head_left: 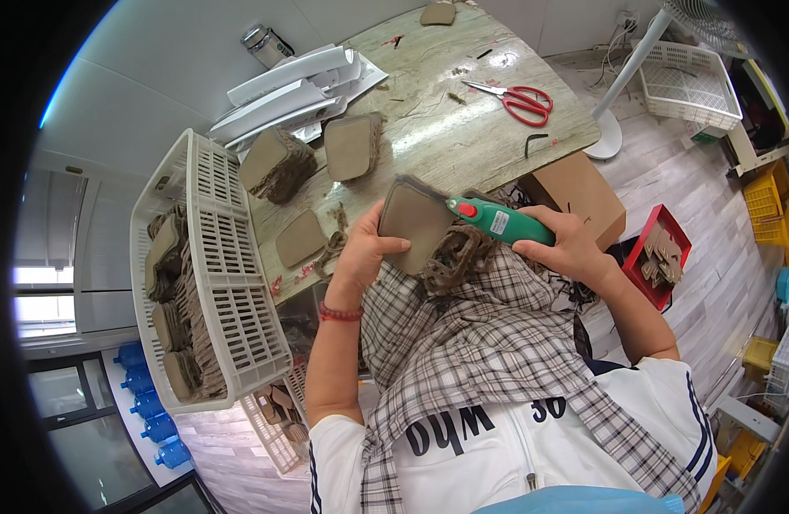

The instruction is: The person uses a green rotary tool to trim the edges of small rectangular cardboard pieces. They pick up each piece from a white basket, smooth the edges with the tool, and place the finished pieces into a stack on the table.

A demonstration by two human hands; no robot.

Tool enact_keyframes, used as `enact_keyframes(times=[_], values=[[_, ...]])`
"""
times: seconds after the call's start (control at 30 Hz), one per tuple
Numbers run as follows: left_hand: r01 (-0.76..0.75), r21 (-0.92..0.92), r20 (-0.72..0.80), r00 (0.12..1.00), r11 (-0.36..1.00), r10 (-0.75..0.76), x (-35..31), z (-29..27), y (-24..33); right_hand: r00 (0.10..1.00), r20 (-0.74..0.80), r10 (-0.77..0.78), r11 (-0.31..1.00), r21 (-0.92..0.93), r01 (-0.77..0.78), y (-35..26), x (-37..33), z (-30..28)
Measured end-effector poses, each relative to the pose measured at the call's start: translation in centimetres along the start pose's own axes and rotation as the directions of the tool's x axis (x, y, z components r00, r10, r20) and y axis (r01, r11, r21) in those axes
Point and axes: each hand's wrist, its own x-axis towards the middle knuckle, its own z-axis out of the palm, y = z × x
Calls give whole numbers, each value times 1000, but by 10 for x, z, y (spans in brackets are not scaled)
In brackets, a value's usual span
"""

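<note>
From my head camera: my left hand has its fingers wrapped around a brown pad, tilted up over my lap so its edge meets the tool. My right hand is closed around a green handheld tool, tip touching the pad's upper edge. Ahead, the marbled bench carries more pads, red scissors and white strips. A white basket of pads leans at my left; wooden floor lies to the right.
</note>
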Motion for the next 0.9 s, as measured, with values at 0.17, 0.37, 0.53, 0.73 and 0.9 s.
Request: enact_keyframes(times=[0.17, 0.37, 0.53, 0.73, 0.9], values=[[54, 35, 17, 998, 998, -55, 1, 3, -11, 999, -7, 34, 999, 15, -33, -1, 1, 13], [149, 88, 27, 988, 985, -152, -2, 9, -8, 988, 44, 146, 977, 152, -151, -3, 8, 23], [196, 243, 96, 970, 950, -224, -4, -7, 0, 952, 175, 250, 927, 240, -288, -4, 12, 17], [142, 368, -58, 990, 919, -130, -8, -32, 15, 923, 266, 279, 871, 336, -360, 4, 8, 17], [59, 62, -270, 962, 996, -40, -16, -42, 8, 921, 281, 271, 834, 410, -370, 10, 6, 26]])
